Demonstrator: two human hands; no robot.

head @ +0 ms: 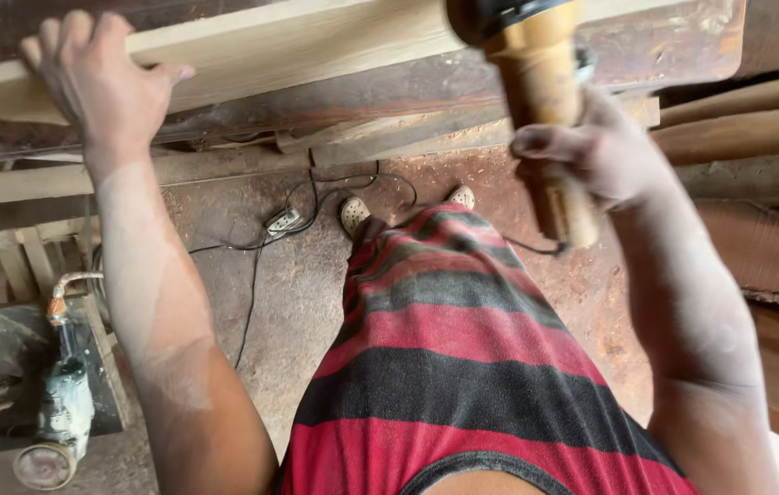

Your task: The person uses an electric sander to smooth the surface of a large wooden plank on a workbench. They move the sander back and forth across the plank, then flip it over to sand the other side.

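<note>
My left hand (96, 73) lies spread flat on the pale wooden plank (288, 41), fingers hooked over its far edge at about eleven o'clock. My right hand (596, 147) has its grip wrapped tight around the yellow handle of a power sander (541, 101), which stands nearly upright at one o'clock with its dark head against the same plank. The plank rests across a dark, worn worktop (674, 41) that runs from ten to two o'clock.

Below, between my arms, my red-and-black striped shirt (444, 367) covers most of the floor, and only the toes of my pale shoes (354, 213) peek out past it. A black cable (252, 302) loops over the sawdust-covered floor (288, 302) to a small plug strip (283, 221) at twelve o'clock. At eight o'clock a second power tool (64, 403) lies on a dark slab (dusty, its disc end toward me). Rough boards (756, 128) stack up at three o'clock.

The sander's head is cut off by the top edge, so I cannot tell its pad. Its handle hides most of my right fingers.
</note>
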